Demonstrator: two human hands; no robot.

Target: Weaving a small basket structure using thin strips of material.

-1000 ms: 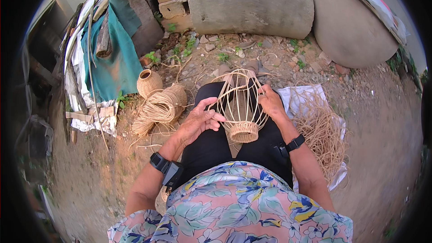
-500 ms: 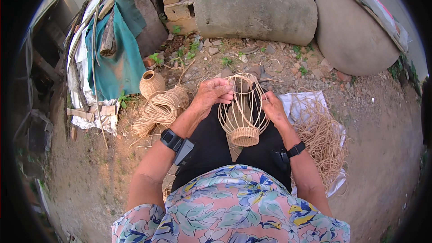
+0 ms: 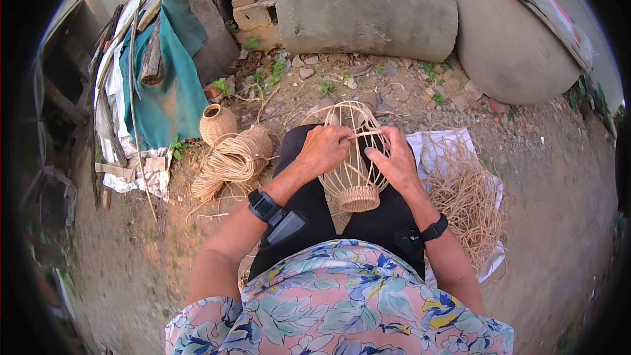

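An unfinished cane basket (image 3: 359, 198) rests between my thighs, its tightly woven ring end toward me and its bare, bowed ribs spreading away. My left hand (image 3: 327, 149) is closed at the left of the ribs, with a thin pale strand pinched at the fingertips. That strand crosses the ribs toward the other side. Fingers and thumb of my right hand (image 3: 396, 161) are bent round the ribs on the right side. The exact grip of its fingertips is partly hidden among the ribs.
On the ground to the left lie a coiled bundle of cane (image 3: 227, 164) and a finished woven basket (image 3: 217, 123). To the right, loose tangled cane (image 3: 463, 190) covers a white sack (image 3: 420, 141). A concrete cylinder (image 3: 368, 16) and a teal cloth (image 3: 164, 92) stand farther off.
My left hand has moved right across the basket's ribs, and the strand now spans them. My right hand has turned, its thumb now toward the ribs.
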